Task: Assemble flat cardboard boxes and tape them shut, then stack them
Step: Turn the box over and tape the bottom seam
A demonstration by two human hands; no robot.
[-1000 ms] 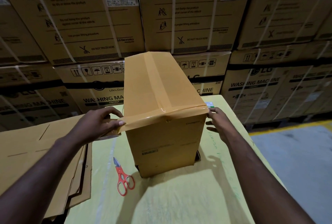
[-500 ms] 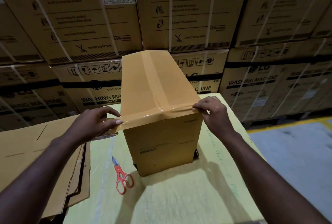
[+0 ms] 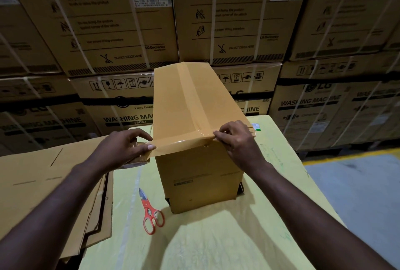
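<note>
Taping in hand: the right hand point(image 3: 234, 139) pinches tape across the box point(image 3: 199, 139); the left hand point(image 3: 125, 148) grips the tape roll point(image 3: 135, 161). Scissors point(image 3: 151, 213) below the left hand likely cut next.

One box point(image 3: 201, 174); one tape roll point(image 3: 136, 161); one pair of scissors point(image 3: 152, 215).

Yellow table point(image 3: 216, 246): box point(image 3: 201, 174), scissors point(image 3: 152, 215), flat cardboard point(image 3: 43, 178).

Box point(image 3: 199, 174): matt brown cardboard, smooth. Tape point(image 3: 181, 141): glossy plastic film. Scissors point(image 3: 149, 211): orange plastic handles, metal blades. Table cover point(image 3: 216, 243): pale yellow sheet, creased, faint sheen. Flat boxes point(image 3: 39, 183): matt cardboard.
</note>
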